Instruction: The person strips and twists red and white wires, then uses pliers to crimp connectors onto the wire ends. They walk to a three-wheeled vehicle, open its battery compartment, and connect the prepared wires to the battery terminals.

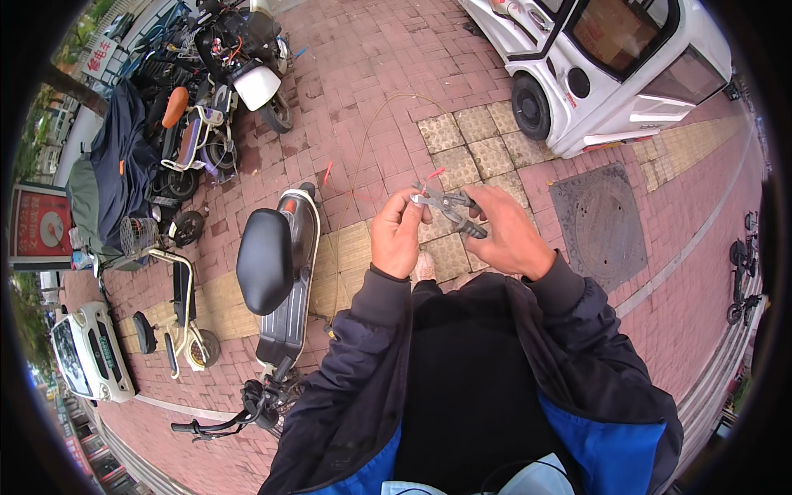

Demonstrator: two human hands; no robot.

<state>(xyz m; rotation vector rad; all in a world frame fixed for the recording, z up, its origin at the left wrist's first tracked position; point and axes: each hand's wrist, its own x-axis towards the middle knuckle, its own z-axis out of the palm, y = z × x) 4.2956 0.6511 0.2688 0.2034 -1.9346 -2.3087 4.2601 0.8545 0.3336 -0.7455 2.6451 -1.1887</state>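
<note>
In front of my chest, my left hand (398,235) is closed, thumb and fingers pinching a thin wire (351,195) with red parts on either side of the hand. My right hand (510,235) is wrapped round the dark handles of a pair of grey metal pliers (441,203). The jaws of the pliers reach my left fingertips, and the exact spot they touch is too small to make out. A long thin brownish cable (364,140) loops over the paving beyond and to the left of my hands.
An electric scooter with a black seat (265,261) stands close on my left. Beyond it are a small cream bike (191,301) and several parked scooters (247,74). A white three-wheeled vehicle (577,91) is at far right. A dark manhole cover (600,223) lies in the brick pavement.
</note>
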